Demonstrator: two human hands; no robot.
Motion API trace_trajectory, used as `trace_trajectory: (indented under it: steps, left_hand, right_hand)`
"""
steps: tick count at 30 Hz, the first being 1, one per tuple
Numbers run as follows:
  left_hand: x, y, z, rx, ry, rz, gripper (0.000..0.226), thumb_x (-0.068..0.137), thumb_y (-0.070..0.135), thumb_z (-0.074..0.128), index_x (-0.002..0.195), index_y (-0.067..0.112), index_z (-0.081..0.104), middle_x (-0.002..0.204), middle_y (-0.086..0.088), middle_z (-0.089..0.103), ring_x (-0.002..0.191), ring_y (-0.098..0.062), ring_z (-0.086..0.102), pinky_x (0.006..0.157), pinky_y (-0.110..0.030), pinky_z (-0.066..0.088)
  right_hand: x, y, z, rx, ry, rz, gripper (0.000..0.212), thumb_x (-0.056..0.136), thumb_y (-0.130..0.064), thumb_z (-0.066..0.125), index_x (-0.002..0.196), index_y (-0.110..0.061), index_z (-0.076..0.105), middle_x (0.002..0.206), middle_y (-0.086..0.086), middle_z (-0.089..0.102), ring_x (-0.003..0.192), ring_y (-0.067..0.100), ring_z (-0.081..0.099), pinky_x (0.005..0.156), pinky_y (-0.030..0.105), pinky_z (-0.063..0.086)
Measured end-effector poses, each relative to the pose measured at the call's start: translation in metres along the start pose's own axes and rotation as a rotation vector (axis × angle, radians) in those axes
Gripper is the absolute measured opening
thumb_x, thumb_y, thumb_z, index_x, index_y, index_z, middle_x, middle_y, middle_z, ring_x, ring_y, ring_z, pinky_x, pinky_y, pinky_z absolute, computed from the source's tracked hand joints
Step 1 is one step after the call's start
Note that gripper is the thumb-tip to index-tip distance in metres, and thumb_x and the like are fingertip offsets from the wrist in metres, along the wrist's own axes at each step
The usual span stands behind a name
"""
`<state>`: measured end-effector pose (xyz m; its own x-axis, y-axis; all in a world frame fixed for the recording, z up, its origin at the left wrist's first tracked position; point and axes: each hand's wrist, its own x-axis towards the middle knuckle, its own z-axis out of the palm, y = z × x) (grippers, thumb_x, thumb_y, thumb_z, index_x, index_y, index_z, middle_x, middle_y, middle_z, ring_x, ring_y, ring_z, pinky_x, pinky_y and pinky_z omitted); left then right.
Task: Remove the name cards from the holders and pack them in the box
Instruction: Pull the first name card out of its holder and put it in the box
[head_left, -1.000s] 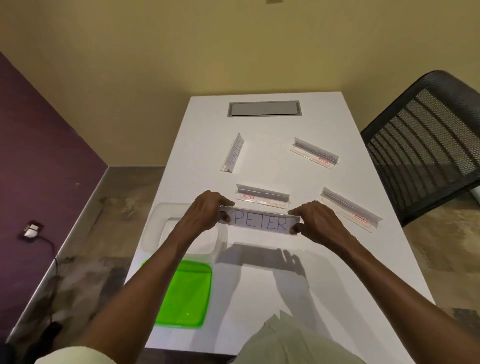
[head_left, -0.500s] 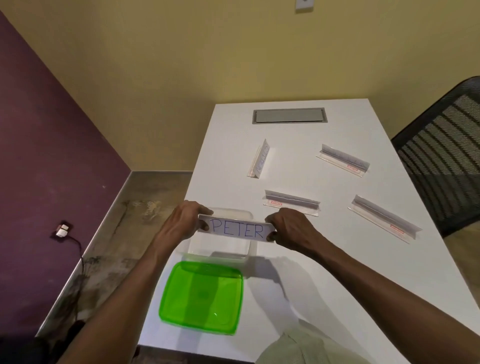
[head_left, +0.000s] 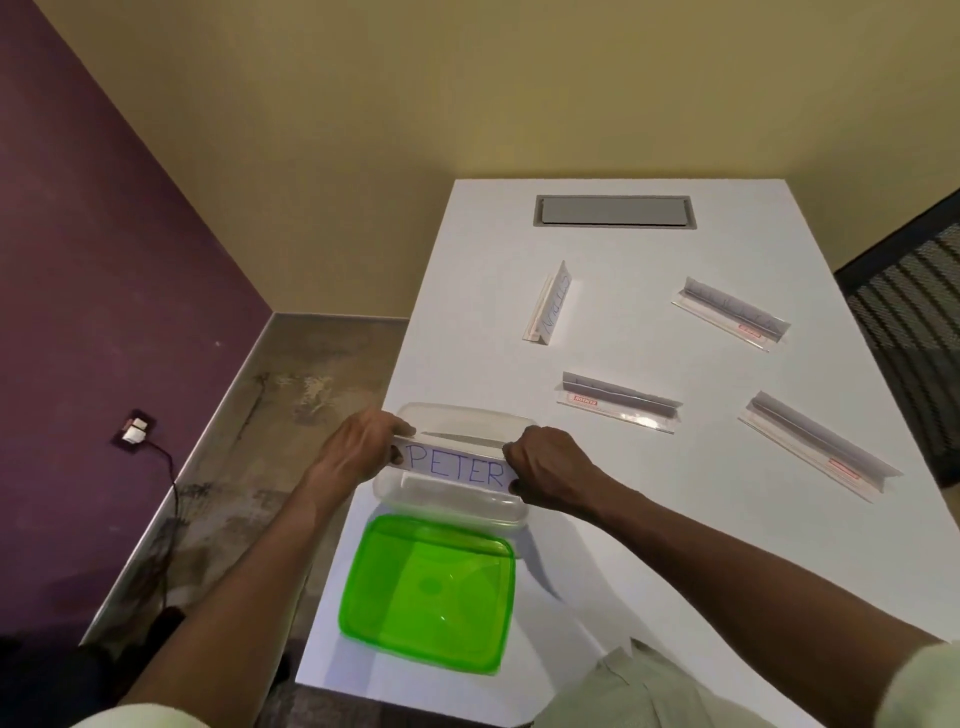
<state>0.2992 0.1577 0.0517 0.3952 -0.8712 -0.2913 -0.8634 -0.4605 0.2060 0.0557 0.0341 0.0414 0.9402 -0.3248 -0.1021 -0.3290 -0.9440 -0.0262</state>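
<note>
A white name card reading PETER (head_left: 456, 466) is held flat just above the clear plastic box (head_left: 457, 506) at the table's near left. My left hand (head_left: 358, 448) pinches its left end and my right hand (head_left: 545, 470) pinches its right end. Several clear triangular holders lie on the white table: one (head_left: 550, 304) with a card still in it, one (head_left: 618, 408) just beyond the box, one (head_left: 732, 314) at the far right and one (head_left: 815, 447) at the near right. Whether those last three hold cards is hard to tell.
A green lid (head_left: 428, 592) lies in front of the box by the table's near edge. A grey cable hatch (head_left: 615, 211) is set into the far end of the table (head_left: 649, 519). A black mesh chair (head_left: 914, 332) stands on the right. Floor drops off to the left.
Both hands have carried the PETER card leftward from the table's middle to over the clear box. The head view has swung left with them.
</note>
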Motion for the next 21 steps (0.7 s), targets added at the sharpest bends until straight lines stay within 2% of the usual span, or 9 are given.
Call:
trace_trajectory:
  steps: [5,11,13,16,19,21]
  left_hand:
    - [0.006,0.002,0.006,0.206,-0.076,0.083,0.043,0.081,0.018,0.074,0.123,0.022,0.066,0.120,-0.008,0.068,0.106,-0.025,0.065,0.089,-0.031,0.052]
    - [0.016,0.007,0.022,0.421,-0.172,0.157,0.026,0.078,0.015,0.073,0.104,0.018,0.072,0.109,-0.008,0.069,0.097,-0.028,0.067,0.079,-0.034,0.053]
    - [0.021,0.010,0.027,0.476,-0.206,0.188,0.021,0.075,0.012,0.073,0.096,0.015,0.072,0.104,-0.009,0.070,0.094,-0.029,0.068,0.076,-0.035,0.052]
    - [0.027,0.012,0.036,0.534,-0.249,0.233,0.017,0.073,0.006,0.071,0.089,0.012,0.069,0.102,-0.011,0.069,0.094,-0.032,0.067,0.075,-0.037,0.051]
    - [0.031,0.011,0.046,0.566,-0.275,0.269,0.020,0.073,0.004,0.069,0.092,0.011,0.068,0.104,-0.012,0.068,0.095,-0.033,0.067,0.078,-0.038,0.052]
    - [0.033,0.010,0.052,0.574,-0.283,0.282,0.020,0.074,0.002,0.069,0.092,0.010,0.068,0.104,-0.012,0.068,0.095,-0.033,0.067,0.078,-0.037,0.051]
  right_hand:
    - [0.012,-0.004,0.008,-0.001,-0.083,-0.040,0.008,0.074,-0.015,0.057,0.077,-0.008,0.059,0.078,0.015,0.063,0.074,0.033,0.058,0.059,0.032,0.036]
    - [0.027,-0.009,0.022,0.035,-0.157,-0.080,0.008,0.075,-0.007,0.056,0.080,-0.001,0.060,0.081,0.022,0.063,0.074,0.036,0.060,0.059,0.033,0.035]
    - [0.031,-0.009,0.024,0.013,-0.170,-0.096,0.005,0.071,-0.003,0.059,0.075,-0.001,0.059,0.075,0.021,0.062,0.068,0.035,0.061,0.056,0.032,0.037]
    - [0.032,-0.009,0.030,0.005,-0.150,-0.118,0.019,0.052,-0.001,0.074,0.055,-0.005,0.055,0.051,0.013,0.055,0.041,0.029,0.055,0.042,0.023,0.036]
    - [0.037,-0.008,0.041,-0.038,-0.190,-0.140,0.010,0.068,-0.002,0.065,0.063,-0.006,0.057,0.061,0.015,0.060,0.051,0.031,0.059,0.047,0.028,0.038]
    - [0.037,-0.006,0.045,-0.025,-0.205,-0.164,0.016,0.059,-0.003,0.072,0.057,-0.008,0.057,0.053,0.011,0.057,0.043,0.027,0.055,0.043,0.024,0.037]
